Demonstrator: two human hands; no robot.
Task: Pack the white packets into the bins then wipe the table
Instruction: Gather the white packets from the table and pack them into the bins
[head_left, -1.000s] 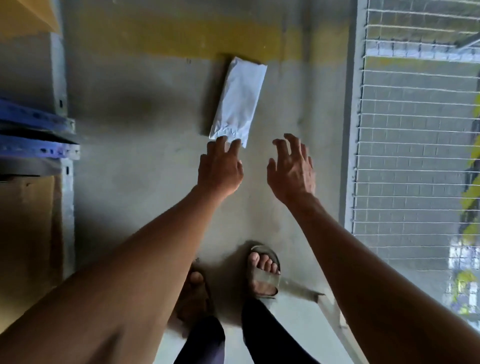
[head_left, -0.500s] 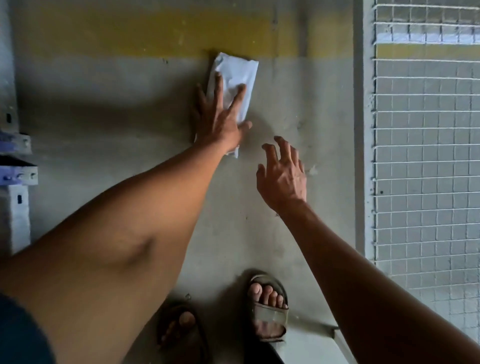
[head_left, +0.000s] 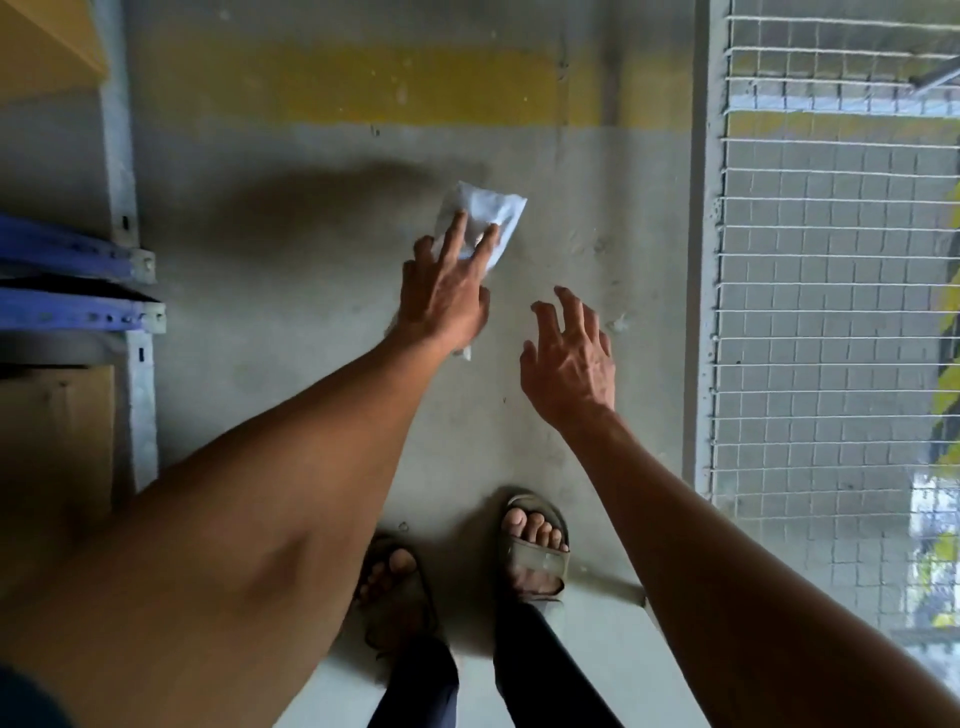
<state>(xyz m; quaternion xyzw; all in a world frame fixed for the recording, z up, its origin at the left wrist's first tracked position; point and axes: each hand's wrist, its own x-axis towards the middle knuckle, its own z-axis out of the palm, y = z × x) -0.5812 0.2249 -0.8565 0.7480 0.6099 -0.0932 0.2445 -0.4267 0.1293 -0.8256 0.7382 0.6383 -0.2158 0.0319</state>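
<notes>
A white packet (head_left: 493, 210) lies low over the grey concrete floor (head_left: 311, 364), partly under my left hand (head_left: 447, 299). That hand holds it: the fingers reach across its top and the thumb tucks in at its right edge. A small corner of the packet shows below my palm. The packet's far end looks creased. To the right of it hovers my right hand (head_left: 569, 358), fingers spread and loosely bent, holding nothing and apart from the packet. No bin and no table are in view.
A metal rack with blue beams (head_left: 67, 280) and a cardboard box (head_left: 52, 441) stand at the left. A wire mesh panel (head_left: 831, 312) on a grey post closes the right side. A yellow stripe (head_left: 389, 88) crosses the floor ahead. My sandalled feet (head_left: 532, 551) are below.
My left hand has gone from just touching the packet's near end to lying over it and holding it. The packet now sits nearer and looks creased. My right hand has stayed spread beside it.
</notes>
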